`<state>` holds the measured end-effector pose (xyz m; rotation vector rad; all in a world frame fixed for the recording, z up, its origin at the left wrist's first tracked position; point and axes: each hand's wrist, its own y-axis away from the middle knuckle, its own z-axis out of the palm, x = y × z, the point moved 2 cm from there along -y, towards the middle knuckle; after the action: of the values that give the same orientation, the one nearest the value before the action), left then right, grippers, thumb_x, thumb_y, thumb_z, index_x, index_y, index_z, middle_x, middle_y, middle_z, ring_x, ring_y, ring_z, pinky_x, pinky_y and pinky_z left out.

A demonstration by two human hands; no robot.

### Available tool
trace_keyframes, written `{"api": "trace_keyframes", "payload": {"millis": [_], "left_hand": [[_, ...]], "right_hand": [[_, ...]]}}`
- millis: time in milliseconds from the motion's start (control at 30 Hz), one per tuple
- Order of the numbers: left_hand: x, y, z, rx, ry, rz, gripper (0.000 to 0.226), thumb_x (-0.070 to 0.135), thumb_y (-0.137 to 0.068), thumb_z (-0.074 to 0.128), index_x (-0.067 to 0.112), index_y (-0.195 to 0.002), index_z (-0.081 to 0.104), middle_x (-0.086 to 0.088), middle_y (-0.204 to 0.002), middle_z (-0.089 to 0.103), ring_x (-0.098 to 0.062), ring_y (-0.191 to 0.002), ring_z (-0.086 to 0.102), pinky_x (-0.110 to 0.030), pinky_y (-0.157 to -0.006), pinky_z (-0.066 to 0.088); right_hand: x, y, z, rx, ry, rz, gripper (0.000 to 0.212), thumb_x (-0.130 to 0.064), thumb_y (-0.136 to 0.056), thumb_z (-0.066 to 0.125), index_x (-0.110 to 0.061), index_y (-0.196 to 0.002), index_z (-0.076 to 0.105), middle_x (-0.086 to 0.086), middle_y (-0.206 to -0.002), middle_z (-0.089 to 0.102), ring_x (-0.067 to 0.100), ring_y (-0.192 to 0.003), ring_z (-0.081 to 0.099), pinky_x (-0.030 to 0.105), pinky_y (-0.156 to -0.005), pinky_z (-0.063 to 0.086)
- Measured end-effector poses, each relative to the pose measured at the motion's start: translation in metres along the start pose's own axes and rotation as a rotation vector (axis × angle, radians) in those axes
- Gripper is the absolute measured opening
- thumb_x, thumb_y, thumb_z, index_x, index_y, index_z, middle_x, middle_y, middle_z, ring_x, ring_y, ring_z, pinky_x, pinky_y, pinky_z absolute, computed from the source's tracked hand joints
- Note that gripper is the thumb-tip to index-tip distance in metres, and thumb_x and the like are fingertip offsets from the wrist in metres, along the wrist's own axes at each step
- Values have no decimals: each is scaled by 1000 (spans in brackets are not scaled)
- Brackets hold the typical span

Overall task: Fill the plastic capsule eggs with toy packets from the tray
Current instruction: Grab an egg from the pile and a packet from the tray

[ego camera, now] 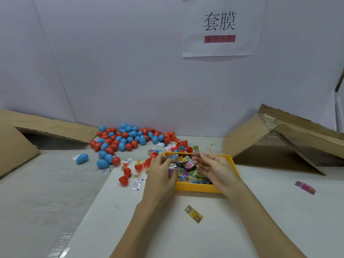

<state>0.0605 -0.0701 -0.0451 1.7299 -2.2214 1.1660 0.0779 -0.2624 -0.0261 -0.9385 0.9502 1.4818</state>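
A yellow tray (197,189) sits mid-table, heaped with colourful toy packets (188,174). My left hand (162,175) lies over the tray's left edge, back up, fingers bent toward the packets; its palm side is hidden, so a grip cannot be made out. My right hand (214,168) hovers over the tray's right half, palm facing left, fingers relaxed and holding nothing. A pile of red and blue capsule eggs (126,138) lies behind and left of the tray. Loose red egg halves (124,180) and small white sachets (135,185) are scattered beside my left hand.
One yellow packet (193,214) lies on the white sheet in front of the tray. A pink packet (305,187) lies far right. A lone blue egg (81,158) sits at the left. Folded cardboard pieces stand at the left (16,146) and right (279,142).
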Motion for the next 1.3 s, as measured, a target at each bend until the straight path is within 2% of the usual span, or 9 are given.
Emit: {"api": "trace_keyframes", "payload": {"millis": [167,333,500,633,833,933,1033,1133,1300], "left_hand": [[2,1,0,-11,-97,-49,41,37,-99,62,23,-137,59,2,-139,49,-16,-133,39,-26,-108,38],[-25,-34,-19,-35,-271,-443,60,59,-102,41,19,-148,45,-14,-151,42,-33,-138,38,-47,-112,37],[-91,-69,-53,-234,-603,-599,53,48,-109,27,16,-144,51,-23,-155,38,-43,-145,29,-53,-119,26],[-129,-69,-64,-299,-764,-527,29,30,-105,48,13,-122,63,-16,-134,55,-35,-130,41,-43,-110,31],[-122,-74,-73,-87,-465,-459,15,-7,-89,59,3,-95,69,-15,-103,65,-29,-102,58,-36,-82,51],[-77,-73,-62,63,-189,-290,12,0,-90,67,7,-99,72,-6,-100,67,-22,-97,62,-31,-80,53],[-25,-60,-41,105,306,-256,16,16,-92,74,22,-107,72,11,-100,70,-4,-83,67,-12,-65,53],[9,-41,-13,52,638,-214,19,24,-95,73,26,-114,74,12,-107,74,-4,-93,71,-22,-76,60],[25,-23,7,53,740,-125,23,17,-97,70,25,-118,72,19,-105,74,0,-101,70,-17,-81,56]], "right_hand": [[8,-4,-1,54,87,-79,25,-13,-106,52,-2,-110,74,10,-91,76,16,-83,73,24,-72,60],[9,-7,-2,35,76,-75,24,-12,-106,52,-2,-110,74,10,-90,77,15,-81,73,23,-70,59],[11,-8,-3,43,58,-63,24,-12,-107,52,-2,-109,74,9,-88,77,13,-78,74,22,-68,59],[12,-10,-2,47,69,-66,23,-13,-106,53,-3,-108,75,8,-87,78,12,-77,74,22,-67,58],[12,-9,-1,45,85,-69,24,-13,-106,53,-3,-109,74,10,-89,77,14,-78,74,24,-70,58],[11,-7,0,48,95,-69,24,-13,-106,53,-2,-110,74,10,-89,77,14,-79,73,25,-72,58],[9,-3,3,48,143,-95,24,-13,-107,53,-2,-116,72,9,-91,78,15,-82,74,25,-74,59],[8,3,9,-16,373,-215,30,-15,-106,55,-20,-134,65,2,-109,77,14,-98,75,26,-79,61],[9,6,9,-77,488,-337,49,-15,-103,62,-35,-147,54,0,-118,72,13,-105,74,32,-86,62]]}}
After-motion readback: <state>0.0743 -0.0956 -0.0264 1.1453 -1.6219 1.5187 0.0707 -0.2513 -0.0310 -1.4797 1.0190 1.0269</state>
